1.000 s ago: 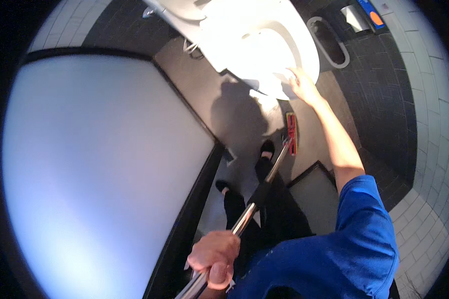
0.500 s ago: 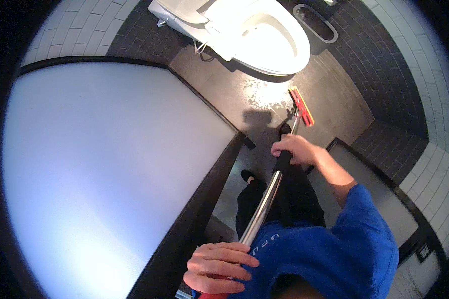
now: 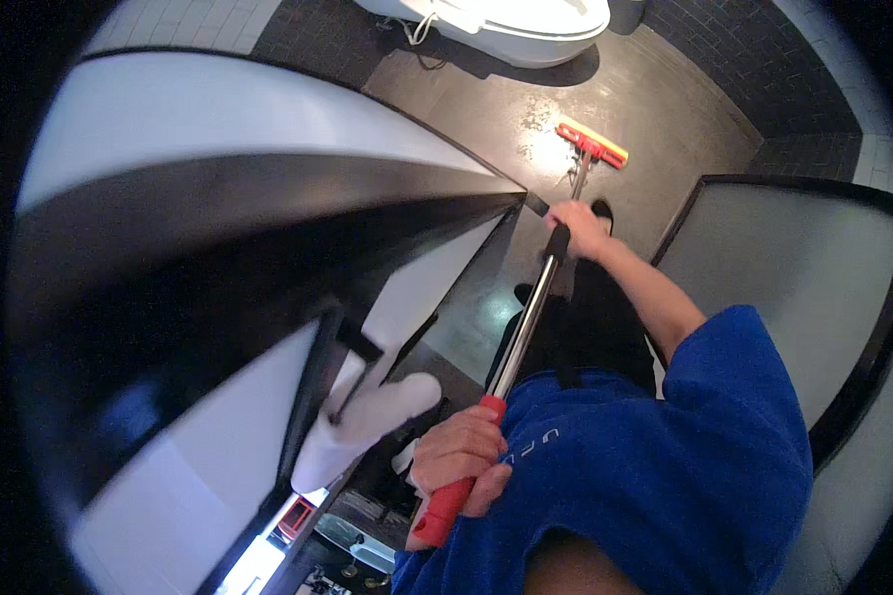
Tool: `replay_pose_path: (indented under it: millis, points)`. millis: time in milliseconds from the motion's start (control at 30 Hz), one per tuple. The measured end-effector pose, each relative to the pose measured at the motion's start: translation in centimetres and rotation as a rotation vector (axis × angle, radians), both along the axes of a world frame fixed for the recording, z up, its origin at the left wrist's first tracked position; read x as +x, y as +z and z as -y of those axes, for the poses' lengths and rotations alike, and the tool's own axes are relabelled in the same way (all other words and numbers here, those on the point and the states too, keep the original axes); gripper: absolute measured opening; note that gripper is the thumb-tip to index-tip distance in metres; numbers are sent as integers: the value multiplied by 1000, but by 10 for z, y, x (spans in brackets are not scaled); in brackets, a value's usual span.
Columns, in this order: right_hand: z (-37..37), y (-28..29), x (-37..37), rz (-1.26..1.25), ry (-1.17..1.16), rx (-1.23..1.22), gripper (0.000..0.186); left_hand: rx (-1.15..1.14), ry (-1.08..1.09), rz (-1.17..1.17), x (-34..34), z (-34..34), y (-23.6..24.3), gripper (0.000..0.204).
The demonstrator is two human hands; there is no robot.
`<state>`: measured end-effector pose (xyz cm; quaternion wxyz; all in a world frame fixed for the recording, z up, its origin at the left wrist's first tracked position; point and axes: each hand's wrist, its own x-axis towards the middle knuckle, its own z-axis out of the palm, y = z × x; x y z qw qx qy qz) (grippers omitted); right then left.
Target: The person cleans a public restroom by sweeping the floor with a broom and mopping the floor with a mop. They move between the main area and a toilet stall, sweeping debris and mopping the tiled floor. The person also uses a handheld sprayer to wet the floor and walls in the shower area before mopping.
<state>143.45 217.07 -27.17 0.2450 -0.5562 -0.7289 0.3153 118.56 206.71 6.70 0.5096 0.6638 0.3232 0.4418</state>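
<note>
A sponge mop slants up from the floor toward me, with a metal pole point(image 3: 526, 332) and a red and yellow mop head point(image 3: 592, 142). My left hand point(image 3: 460, 454) is wrapped round the red grip at the pole's upper end, beside my blue shirt. Farther down, by the black sleeve on the pole, my right hand point(image 3: 577, 228) is closed, my right arm stretched out. The mop head rests on the grey floor point(image 3: 670, 94), in front of the toilet point(image 3: 541, 35). Wet, shiny patches show on the floor beside the head.
A dark-framed frosted partition point(image 3: 268, 104) runs along the left, its frame end close to the pole. On the right stands a frosted door panel point(image 3: 784, 258). White rolls point(image 3: 367, 426) hang at the lower left. Dark brick tiles point(image 3: 774, 69) line the far right wall.
My view has shifted back, so the toilet sits higher and the rolls have come into sight. The mop head has turned from lengthwise to more crosswise. Both hands still hold the mop.
</note>
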Motion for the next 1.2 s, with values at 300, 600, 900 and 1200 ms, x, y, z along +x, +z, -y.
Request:
replay_pose_path:
  millis: [300, 600, 900, 1200]
  points:
    - [173, -5, -115, -104, 44, -2, 9, 45, 61, 122, -97, 183, 2, 14]
    - [286, 4, -249, -137, 278, 64, 21, -7, 523, 103, -198, 312, 51, 17]
    - [404, 35, -478, 16, 932, -50, 33, 104, 954, -17, -329, 453, 79, 23]
    - [243, 339, -462, -238, 339, 894, 19, 155, 1363, 207, -357, 529, 60, 30]
